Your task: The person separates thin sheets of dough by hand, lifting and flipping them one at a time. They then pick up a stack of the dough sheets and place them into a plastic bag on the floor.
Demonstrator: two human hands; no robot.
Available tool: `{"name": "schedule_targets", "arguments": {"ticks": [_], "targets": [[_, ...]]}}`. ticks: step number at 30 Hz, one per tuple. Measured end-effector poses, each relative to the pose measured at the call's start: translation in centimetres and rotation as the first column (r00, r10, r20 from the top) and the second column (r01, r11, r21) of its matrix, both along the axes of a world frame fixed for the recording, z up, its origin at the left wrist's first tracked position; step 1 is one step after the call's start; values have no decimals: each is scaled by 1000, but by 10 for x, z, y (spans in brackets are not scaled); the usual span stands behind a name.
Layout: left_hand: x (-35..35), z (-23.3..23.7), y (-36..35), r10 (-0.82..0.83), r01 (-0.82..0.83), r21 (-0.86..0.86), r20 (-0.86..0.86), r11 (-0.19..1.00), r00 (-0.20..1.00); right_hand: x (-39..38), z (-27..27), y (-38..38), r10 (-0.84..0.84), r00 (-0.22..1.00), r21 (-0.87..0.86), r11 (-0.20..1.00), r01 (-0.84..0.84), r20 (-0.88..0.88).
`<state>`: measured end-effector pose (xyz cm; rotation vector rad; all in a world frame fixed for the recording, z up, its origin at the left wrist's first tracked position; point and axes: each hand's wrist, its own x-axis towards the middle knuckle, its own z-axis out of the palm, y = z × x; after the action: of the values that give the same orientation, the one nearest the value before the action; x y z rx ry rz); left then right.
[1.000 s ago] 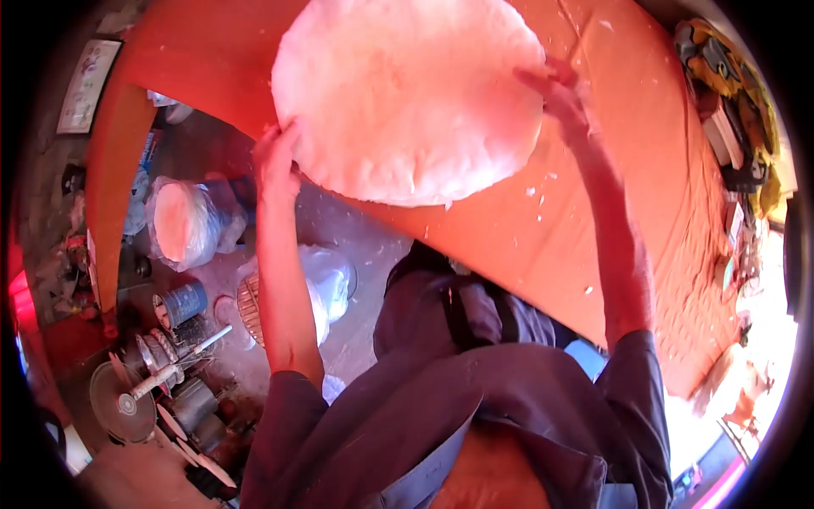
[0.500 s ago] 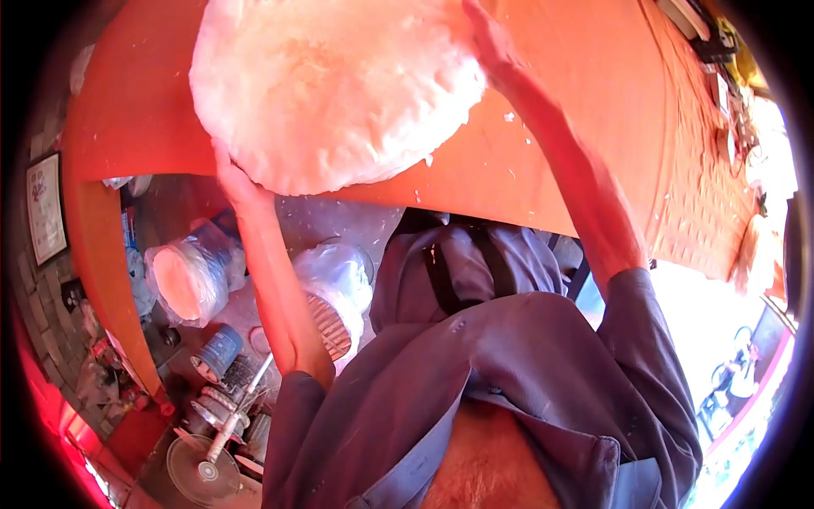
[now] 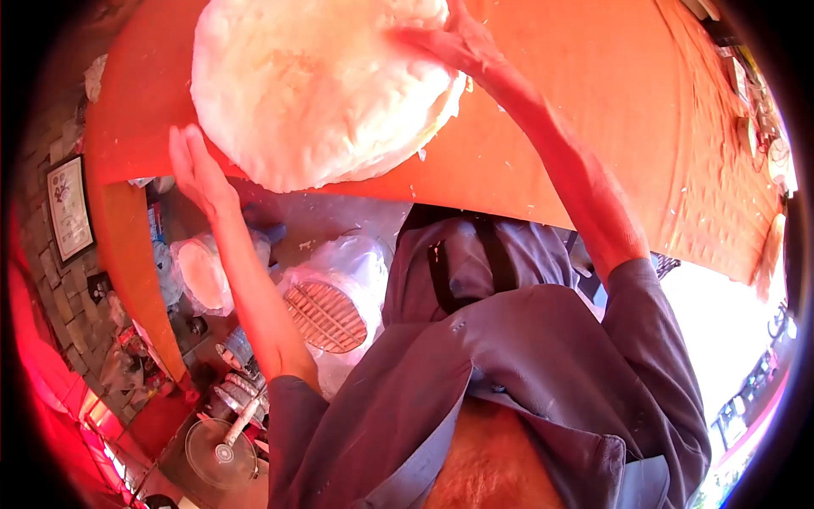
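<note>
A thick, round white mass [image 3: 314, 93] with a crinkled, fluffy surface lies on the orange-covered table [image 3: 593, 93], near its front edge. Just off the mass's left side is my left hand [image 3: 202, 174], fingers stretched out and held close together, nothing in it. My right hand [image 3: 454, 44] reaches over the mass's right edge with its fingers spread, some of them laid across the top. Small white flakes are scattered on the cloth around the mass.
Under the table stand plastic-wrapped bundles, one showing a round slatted end [image 3: 326, 316]. A clear round disc [image 3: 222, 454] with a rod lies at lower left. Beyond the table's left end is a framed certificate [image 3: 70, 208]. Assorted items line the right end.
My left hand has come away from the white mass to the left. My right hand has moved inward from its right edge onto the top.
</note>
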<state>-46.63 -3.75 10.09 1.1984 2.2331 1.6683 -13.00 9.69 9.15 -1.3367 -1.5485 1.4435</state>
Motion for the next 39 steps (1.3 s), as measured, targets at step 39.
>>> {"name": "schedule_targets", "arguments": {"ticks": [39], "targets": [[-23, -52, 132, -651, 389, -526, -549, 757, 525, -165, 68, 53, -357, 523, 630, 524, -574, 774]]}}
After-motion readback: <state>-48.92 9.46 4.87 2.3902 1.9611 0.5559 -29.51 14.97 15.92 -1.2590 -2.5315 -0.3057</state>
